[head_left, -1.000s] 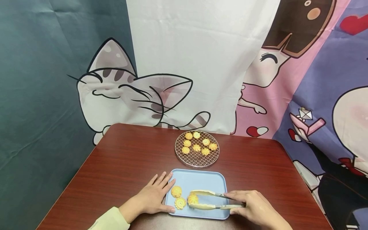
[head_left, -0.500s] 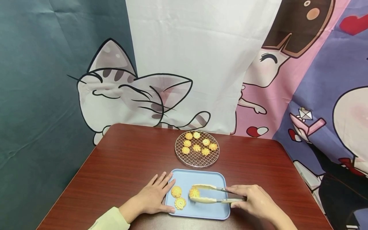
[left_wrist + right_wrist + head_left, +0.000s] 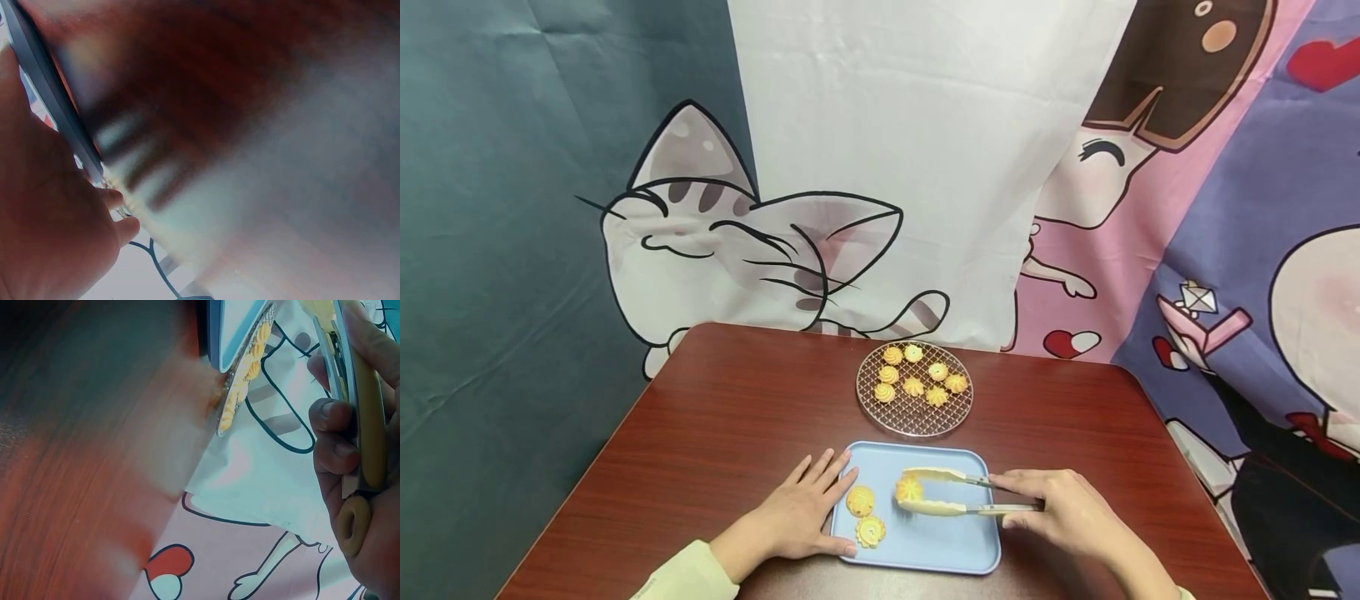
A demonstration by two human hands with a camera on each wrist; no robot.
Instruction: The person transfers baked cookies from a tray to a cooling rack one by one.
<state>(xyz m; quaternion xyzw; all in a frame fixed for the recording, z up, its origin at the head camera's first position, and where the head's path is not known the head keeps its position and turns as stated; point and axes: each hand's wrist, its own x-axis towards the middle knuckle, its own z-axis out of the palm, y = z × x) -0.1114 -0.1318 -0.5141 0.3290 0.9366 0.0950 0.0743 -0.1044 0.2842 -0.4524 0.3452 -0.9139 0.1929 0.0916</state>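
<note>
My right hand (image 3: 1060, 504) grips a pair of tongs (image 3: 955, 507) with cream-coloured tips and metal arms. Between the tips is a yellow piped cookie (image 3: 909, 490), over the middle of the light blue tray (image 3: 940, 550). My left hand (image 3: 801, 510) lies with fingers spread against the tray's left edge, thumb at the near corner. Two more cookies rest on the tray's left side, a round cookie (image 3: 860, 501) and a frilled cookie (image 3: 870, 531). In the right wrist view the fingers wrap the tongs' handle (image 3: 369, 425). The left wrist view shows the left hand (image 3: 56, 212) beside the tray's dark-looking edge (image 3: 53, 87).
Behind the tray stands a round wire rack (image 3: 917, 417) with several piped cookies on it. Both rest on a reddish-brown wooden table (image 3: 737, 400). A printed cartoon curtain (image 3: 880, 167) hangs past the table's far edge.
The tongs, with the cookie between their tips, have moved slightly away from me and to the right. My left hand, the tray and the rack have stayed in place.
</note>
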